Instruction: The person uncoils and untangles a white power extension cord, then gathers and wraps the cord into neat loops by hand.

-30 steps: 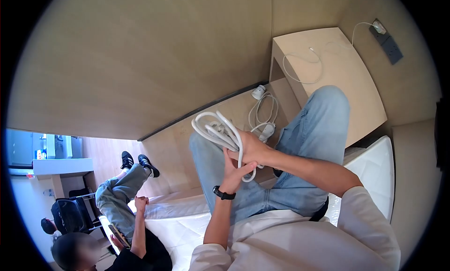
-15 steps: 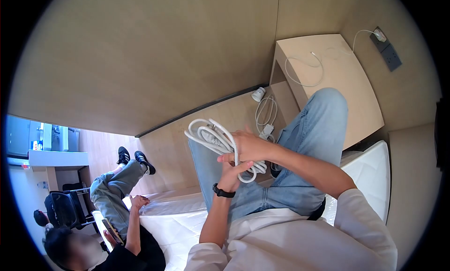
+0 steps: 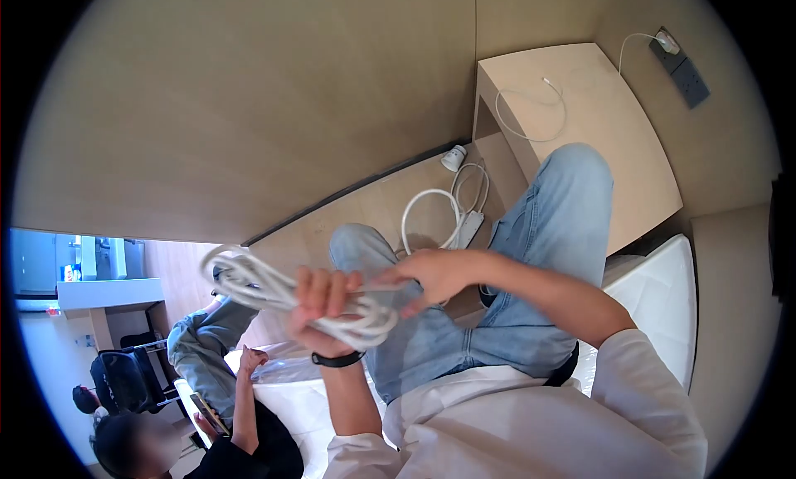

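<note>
A bundle of coiled white cable is gripped in my left hand, whose fingers wrap round its middle. Loops stick out on both sides of the fist, blurred by motion. My right hand is beside the bundle's right end, its thumb and fingers apart and slightly blurred. Behind it, a loose loop of white cable arches up near a white power strip on the wooden floor between my knees. Whether the right fingertips touch the cable is unclear.
A white cylindrical object stands by the wall panel. A thin cable rests on a wooden cabinet, near a wall socket with a plug in it. At left, a seated person holds a phone beside a white mattress.
My left hand has moved left with the coiled cable, away from my right hand. The right hand's fingers have come apart from the bundle, and a cable loop now arches above them.
</note>
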